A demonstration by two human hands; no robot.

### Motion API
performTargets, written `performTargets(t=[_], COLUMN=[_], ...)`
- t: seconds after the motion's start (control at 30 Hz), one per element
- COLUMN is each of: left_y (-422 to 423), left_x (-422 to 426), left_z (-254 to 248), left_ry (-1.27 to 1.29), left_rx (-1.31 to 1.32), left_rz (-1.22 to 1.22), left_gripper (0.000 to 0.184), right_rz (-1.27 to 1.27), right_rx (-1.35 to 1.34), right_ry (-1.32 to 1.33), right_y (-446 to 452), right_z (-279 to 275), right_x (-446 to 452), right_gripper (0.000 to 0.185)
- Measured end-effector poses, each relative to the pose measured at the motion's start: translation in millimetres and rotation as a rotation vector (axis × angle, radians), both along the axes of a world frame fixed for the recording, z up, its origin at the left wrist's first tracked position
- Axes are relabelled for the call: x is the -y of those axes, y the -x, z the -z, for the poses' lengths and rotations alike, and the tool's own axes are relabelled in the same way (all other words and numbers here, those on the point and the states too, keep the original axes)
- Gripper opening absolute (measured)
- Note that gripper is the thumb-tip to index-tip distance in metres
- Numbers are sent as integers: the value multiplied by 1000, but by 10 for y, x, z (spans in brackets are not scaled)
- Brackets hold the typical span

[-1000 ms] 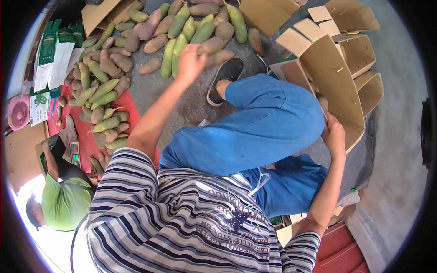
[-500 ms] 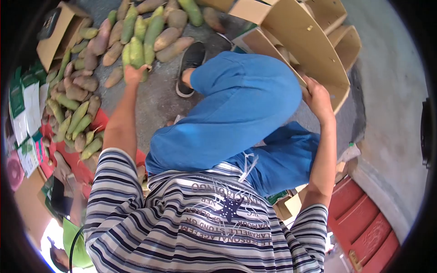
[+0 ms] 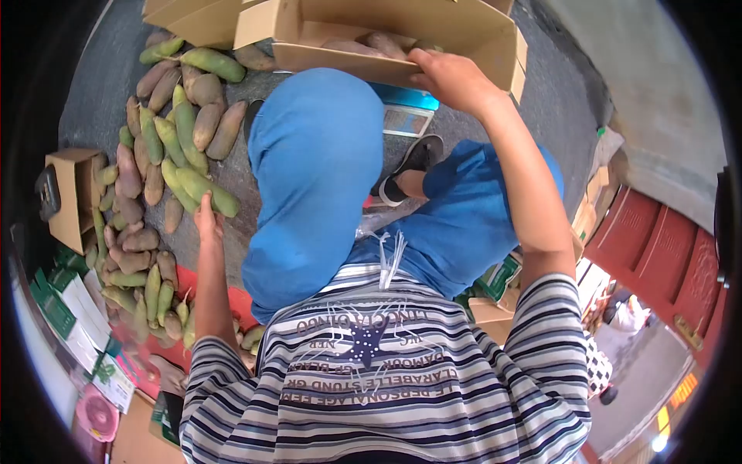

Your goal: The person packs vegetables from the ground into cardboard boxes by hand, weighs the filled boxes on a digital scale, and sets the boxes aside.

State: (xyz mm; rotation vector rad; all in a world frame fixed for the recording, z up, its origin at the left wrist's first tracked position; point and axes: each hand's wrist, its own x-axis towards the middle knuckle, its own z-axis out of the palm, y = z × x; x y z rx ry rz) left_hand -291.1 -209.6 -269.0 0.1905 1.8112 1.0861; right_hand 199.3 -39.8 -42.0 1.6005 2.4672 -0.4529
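On the floor at the left, my left hand [image 3: 207,219] is closed around the near end of a long green radish [image 3: 207,192]. Another green radish lies directly beside it, partly covered. My right hand [image 3: 456,80] grips the near wall of a long open cardboard box [image 3: 348,63], fingers bent over its edge. Inside the box lie several brownish-pink roots [image 3: 379,45], partly hidden by the wall and my hand. Under the box, a blue scale [image 3: 406,97] with a display panel shows in part.
A large pile of brown roots [image 3: 131,240] and green radishes spreads across the left floor. A small open carton [image 3: 73,197] stands beyond it. My raised knee [image 3: 317,116] is between my hands. A pink basin [image 3: 98,414] sits at lower left; a red door [image 3: 649,247] is at right.
My view has turned, so the box now lies across the top and the scale shows. The green radish in my left hand is angled toward me. My right hand stays on the box wall.
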Motion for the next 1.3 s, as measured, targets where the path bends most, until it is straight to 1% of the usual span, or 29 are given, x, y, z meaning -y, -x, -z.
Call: performTargets(t=[0.03, 0.07, 0.13, 0.2, 0.27, 0.33, 0.4, 0.47, 0.57, 0.6, 0.7, 0.77, 0.83, 0.9, 0.97, 1.0, 1.03, 1.07, 1.1, 1.13, 1.23, 1.27, 1.3], left_y=[-69, -118, -266, -628, -988, -1363, -1747, -2132, -2461, -2417, -1937, -1477, -1091, -652, -198, -88, 32, 116, 149, 171, 223, 255, 296], left_x=[-15, -74, -338, -712, -1076, -1434, -1710, -1925, -2049, -2096, -2001, -1899, -1599, -1236, -868, -699, -569, -483, -419, -363, -336, -372, -389], left_z=[-72, -137, -546, -1196, -1820, -2339, -2645, -2853, -2947, -2844, -2524, -2060, -1639, -1065, -289, -43, 114, 182, 246, 294, 346, 354, 434], left_ry=[13, -56, -196, -512, -720, -990, -1069, -1132, -1060, -1207, -990, -817, -612, -463, -305, -249, -189, -135, -85, -40, -2, 81, 43], left_rx=[49, -7, -120, -313, -468, -719, -765, -912, -781, -966, -813, -698, -682, -511, -518, -570, -620, -663, -699, -727, -771, -799, -923], left_rz=[-6, 62, 184, 363, 484, 672, 751, 918, 1169, 1095, 905, 824, 833, 939, 969, 929, 892, 839, 791, 748, 607, 588, 558], left_gripper=[40, 40, 41, 43, 45, 47, 49, 47, 57, 56, 42, 40, 34, 34, 36, 37, 38, 39, 39, 39, 44, 50, 50], right_rz=[1, 4, 55, 62, 34, 9, -13, -5, -16, -20, -12, 39, 52, 31, 12, 56, 33, 30, 25, 27, 42, 48, 53], right_rx=[18, 30, 29, 16, 43, 54, 53, 54, 39, 30, 47, 18, 23, 64, 68, 93, 95, 80, 88, 94, 104, 102, 107], right_ry=[-4, -4, -11, -60, -42, -45, -68, -54, -53, -57, -9, -45, -28, 43, 37, 62, 37, 6, 32, 17, -13, -17, -4], right_y=[-4, -35, -44, -54, -70, -71, -57, -82, -86, -88, -87, -95, -85, -73, -78, -68, -70, -90, -58, -15, 10, 20, 37], right_z=[-10, 17, -16, -27, 9, 34, 41, 101, 77, 62, 55, 69, 38, -38, -25, -5, -10, 24, -27, -57, -87, -83, -97], right_x=[4, -14, -11, 2, 8, 17, 40, 13, 11, 9, 12, 34, 27, -3, 15, -9, -13, -18, -17, 1, 6, 6, 4], right_gripper=[31, 34, 33, 30, 28, 25, 23, 22, 21, 21, 21, 21, 21, 20, 23, 27, 30, 30, 31, 28, 27, 27, 27])
